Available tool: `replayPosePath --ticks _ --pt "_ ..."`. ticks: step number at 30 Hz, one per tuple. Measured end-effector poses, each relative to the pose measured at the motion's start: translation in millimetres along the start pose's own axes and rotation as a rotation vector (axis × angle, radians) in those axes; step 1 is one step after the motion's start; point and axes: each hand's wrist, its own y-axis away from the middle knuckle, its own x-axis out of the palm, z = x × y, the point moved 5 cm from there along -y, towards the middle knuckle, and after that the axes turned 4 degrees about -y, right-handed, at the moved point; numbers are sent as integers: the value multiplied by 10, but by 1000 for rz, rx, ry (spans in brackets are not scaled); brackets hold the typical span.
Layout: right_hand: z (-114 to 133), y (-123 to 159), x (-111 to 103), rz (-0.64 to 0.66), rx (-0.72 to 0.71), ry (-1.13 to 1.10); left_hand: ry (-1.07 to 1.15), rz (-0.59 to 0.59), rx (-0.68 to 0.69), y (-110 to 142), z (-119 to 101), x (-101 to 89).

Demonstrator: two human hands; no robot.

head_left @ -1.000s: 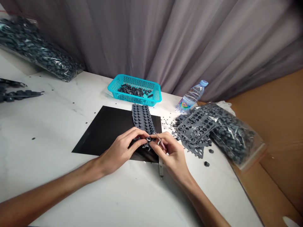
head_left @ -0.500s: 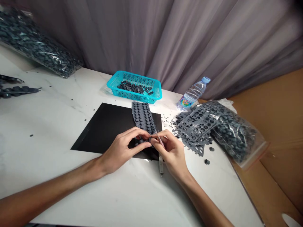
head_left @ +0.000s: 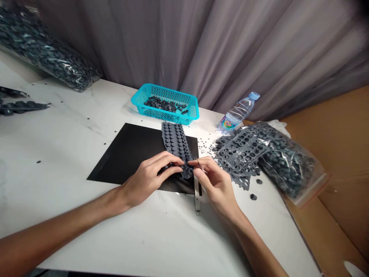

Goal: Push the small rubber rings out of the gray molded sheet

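A dark grey moulded rubber sheet (head_left: 175,139) with rows of round plugs lies over the right part of a black mat (head_left: 123,154). My left hand (head_left: 152,171) is closed at the sheet's near end, its thumb and fingertips pinching the edge. My right hand (head_left: 216,179) is beside that same end, thumb and fingers bent around a thin pointed tool (head_left: 200,165), whose kind I cannot make out. Under the right hand, a narrow silvery metal tool (head_left: 197,200) lies across the mat's near edge. The fingers partly hide the sheet's near end.
Behind the mat stands a turquoise basket (head_left: 165,115) holding loose black rubber pieces. To the right are a water bottle (head_left: 238,113), punched-out rubber sheets (head_left: 238,154) and a bag of rubber pieces (head_left: 291,165). Another full bag (head_left: 49,54) lies at the far left. Small discs are scattered about.
My right hand has moved slightly right, away from the left fingertips, and more of the sheet's near end shows between the hands. My left hand stays at the sheet.
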Motion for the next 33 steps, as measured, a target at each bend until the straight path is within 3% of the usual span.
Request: replayPosePath --ticks 8,12,19,33 --pt "75 75 -227 22 48 225 -38 28 34 19 8 1" --pt "115 77 -206 115 32 281 -54 17 41 19 5 6" --pt "140 90 -197 169 22 289 -51 3 39 13 -7 -6" --pt "148 112 -184 185 -44 339 -136 14 112 22 -40 5"
